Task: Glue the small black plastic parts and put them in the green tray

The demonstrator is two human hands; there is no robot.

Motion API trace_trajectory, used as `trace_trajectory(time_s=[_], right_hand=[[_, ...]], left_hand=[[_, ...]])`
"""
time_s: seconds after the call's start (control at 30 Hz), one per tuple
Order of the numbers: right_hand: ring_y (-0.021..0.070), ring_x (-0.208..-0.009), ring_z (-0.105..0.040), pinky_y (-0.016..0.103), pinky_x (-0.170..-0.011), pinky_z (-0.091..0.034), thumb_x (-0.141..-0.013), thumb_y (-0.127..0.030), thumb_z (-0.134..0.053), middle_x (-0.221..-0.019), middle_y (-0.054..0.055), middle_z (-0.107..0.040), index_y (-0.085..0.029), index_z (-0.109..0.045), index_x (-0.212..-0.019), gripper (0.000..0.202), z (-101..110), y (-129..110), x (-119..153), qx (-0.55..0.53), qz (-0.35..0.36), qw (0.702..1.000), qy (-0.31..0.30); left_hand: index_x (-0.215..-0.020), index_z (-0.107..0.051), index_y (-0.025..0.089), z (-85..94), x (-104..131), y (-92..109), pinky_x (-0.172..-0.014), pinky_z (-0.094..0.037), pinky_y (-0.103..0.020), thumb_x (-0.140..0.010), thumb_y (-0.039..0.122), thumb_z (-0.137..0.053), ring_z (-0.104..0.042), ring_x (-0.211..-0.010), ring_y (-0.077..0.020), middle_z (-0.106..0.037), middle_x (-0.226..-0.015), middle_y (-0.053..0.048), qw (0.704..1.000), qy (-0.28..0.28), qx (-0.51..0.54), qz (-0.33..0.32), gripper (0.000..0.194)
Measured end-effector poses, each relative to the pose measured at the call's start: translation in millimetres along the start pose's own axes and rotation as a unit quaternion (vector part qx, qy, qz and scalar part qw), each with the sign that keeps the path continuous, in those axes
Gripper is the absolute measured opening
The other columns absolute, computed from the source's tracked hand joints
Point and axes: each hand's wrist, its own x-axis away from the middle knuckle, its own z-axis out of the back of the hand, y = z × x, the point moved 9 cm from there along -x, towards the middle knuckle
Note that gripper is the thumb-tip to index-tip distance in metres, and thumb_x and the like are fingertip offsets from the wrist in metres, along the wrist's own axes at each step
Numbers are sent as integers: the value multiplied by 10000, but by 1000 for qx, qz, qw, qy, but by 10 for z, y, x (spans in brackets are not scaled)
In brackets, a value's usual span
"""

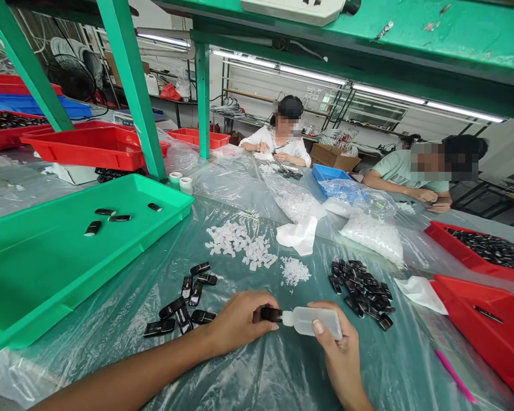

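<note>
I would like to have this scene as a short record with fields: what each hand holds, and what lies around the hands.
Left hand: holds a black piece
Right hand: holds a translucent bottle, its tip toward that piece; contact is hard to tell
Left side: loose black pieces; green tray with four similar pieces
Beyond the hands: larger white pile, smaller white pile
Right side: black heap, pink stick
Across the table: person in white, person in pale green

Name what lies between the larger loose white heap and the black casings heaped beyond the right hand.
A smaller heap of fine white pieces lies there, as the head view shows.
</note>
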Motion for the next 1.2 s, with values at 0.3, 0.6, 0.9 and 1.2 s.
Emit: trace_trajectory(time_s=[0.3,0.6,0.9,1.2], right_hand=[[161,-569,-520,232,-479,-411,-731,-394,-623,-735,41,-597,-187,-618,-886,259,10,14,1,-9,-14,1000,12],[143,-582,-482,228,-503,-383,-773,-429,-586,-723,21,-562,-190,-604,-880,262,-4,179,-5,-81,-80,993,10],[134,-526,-445,258,-542,-418,-846,-478,-464,-572,-15,-462,-186,-613,-852,328,-134,360,-24,-251,-189,949,1],[136,-530,-469,235,-502,-381,-806,-467,-542,-602,-4,-526,-179,-616,-866,303,-114,366,-1,-180,-173,968,3]], left_hand=[[-1065,-564,209,-43,17,-21,-490,-353,-193,-798,345,-593,-528,-611,-131,-631,-845,-27,999,-11,29,14,301],[-1074,-646,224,-37,6,40,-650,-471,-222,-867,263,-509,-621,-789,-169,-673,-943,-52,998,-10,51,-21,252],[-1018,-664,240,11,0,-16,-702,-499,-233,-806,293,-610,-620,-817,-166,-671,-954,-32,998,21,64,-7,225],[-958,-652,222,27,-6,-8,-618,-453,-214,-790,319,-631,-578,-732,-147,-628,-874,-25,999,30,17,-11,195]])
